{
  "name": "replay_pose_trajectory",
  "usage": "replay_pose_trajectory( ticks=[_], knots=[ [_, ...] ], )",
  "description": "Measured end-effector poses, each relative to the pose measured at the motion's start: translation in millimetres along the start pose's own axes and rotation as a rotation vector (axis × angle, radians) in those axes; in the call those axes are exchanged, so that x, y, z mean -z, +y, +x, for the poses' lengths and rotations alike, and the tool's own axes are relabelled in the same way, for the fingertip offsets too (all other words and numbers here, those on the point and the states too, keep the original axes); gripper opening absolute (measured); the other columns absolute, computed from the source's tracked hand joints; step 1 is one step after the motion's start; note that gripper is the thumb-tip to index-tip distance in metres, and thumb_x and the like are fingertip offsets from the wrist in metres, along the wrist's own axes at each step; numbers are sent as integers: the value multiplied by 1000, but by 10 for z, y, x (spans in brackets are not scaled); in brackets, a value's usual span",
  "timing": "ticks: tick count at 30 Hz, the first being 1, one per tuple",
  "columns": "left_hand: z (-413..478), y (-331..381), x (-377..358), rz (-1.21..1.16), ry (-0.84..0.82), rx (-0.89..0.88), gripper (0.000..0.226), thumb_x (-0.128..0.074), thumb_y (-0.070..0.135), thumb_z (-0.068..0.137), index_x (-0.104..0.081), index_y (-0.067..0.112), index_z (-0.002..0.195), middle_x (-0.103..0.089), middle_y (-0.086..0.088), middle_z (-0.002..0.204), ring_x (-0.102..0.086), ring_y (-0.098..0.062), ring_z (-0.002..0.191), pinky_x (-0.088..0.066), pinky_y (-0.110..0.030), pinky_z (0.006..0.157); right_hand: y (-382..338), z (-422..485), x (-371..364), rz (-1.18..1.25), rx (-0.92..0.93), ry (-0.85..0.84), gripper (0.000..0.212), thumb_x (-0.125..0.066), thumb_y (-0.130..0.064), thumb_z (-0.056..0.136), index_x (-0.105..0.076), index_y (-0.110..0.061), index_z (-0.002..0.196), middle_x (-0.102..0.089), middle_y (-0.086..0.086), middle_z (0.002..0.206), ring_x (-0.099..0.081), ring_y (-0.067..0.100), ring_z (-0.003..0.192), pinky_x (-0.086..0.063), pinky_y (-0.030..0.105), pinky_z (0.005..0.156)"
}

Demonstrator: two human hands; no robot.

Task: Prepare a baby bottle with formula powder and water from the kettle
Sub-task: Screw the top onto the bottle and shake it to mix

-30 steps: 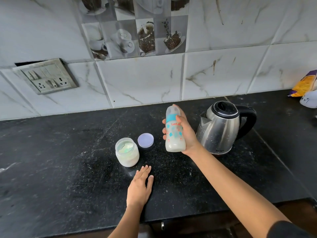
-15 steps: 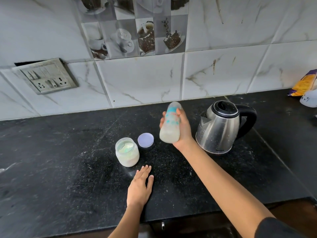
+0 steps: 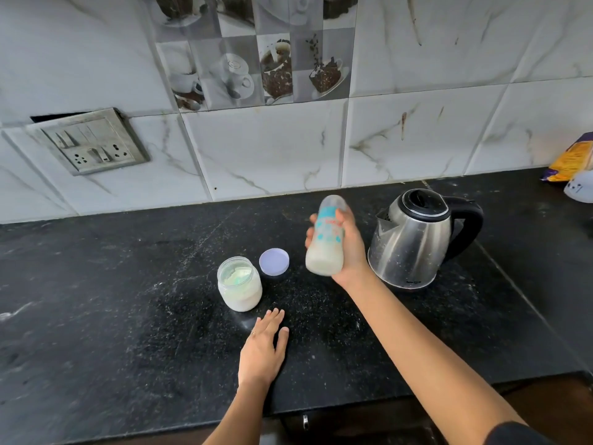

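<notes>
My right hand (image 3: 351,248) grips a capped baby bottle (image 3: 325,239) with blue and red print, held above the black counter and tilted slightly, its top leaning away. Milky white liquid fills its lower part. The bottle looks a little motion-blurred. A steel kettle (image 3: 414,242) with a black lid and handle stands just right of that hand. An open jar of white formula powder (image 3: 239,287) stands left of the bottle, and its lilac lid (image 3: 273,261) lies flat behind it. My left hand (image 3: 264,345) rests flat on the counter in front of the jar, fingers spread, holding nothing.
The black stone counter (image 3: 112,300) runs to a marble-tiled wall with a socket plate (image 3: 90,141) at left. A yellow and purple packet (image 3: 571,159) and a white object (image 3: 580,191) lie at the far right. The counter's front edge is near my elbows.
The bottle in my right hand went from upright to tilted and blurred, shifting slightly left and up, as in shaking. My left hand, the jar, the lid and the kettle stayed put.
</notes>
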State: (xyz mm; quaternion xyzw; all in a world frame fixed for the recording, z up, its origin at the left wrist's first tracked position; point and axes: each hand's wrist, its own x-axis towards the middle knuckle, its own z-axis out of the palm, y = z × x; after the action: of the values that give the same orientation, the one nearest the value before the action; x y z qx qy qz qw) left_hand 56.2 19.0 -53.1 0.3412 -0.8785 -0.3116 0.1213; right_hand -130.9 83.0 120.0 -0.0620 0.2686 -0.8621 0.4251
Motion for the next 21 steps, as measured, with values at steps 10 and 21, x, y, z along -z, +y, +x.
replay_pose_trajectory(
  ticks=[10,21],
  knots=[
    [-13,9,-9,-1,-11,13,42,-43,41,98,-43,36,140,-35,17,149,-20,-9,144,-23,-25,113,62,9,-74,28,-1,-11,32,-51,-28,93,-45,-26,124,-58,11,86,-60,23,58,-54,29,54],
    [-25,16,11,-12,-24,28,43,-42,42,98,-41,37,141,-33,16,151,-18,-11,145,-28,-30,113,123,-23,-21,102,0,42,25,-49,-30,95,-48,-19,117,-55,11,89,-58,22,60,-54,29,55]
  ],
)
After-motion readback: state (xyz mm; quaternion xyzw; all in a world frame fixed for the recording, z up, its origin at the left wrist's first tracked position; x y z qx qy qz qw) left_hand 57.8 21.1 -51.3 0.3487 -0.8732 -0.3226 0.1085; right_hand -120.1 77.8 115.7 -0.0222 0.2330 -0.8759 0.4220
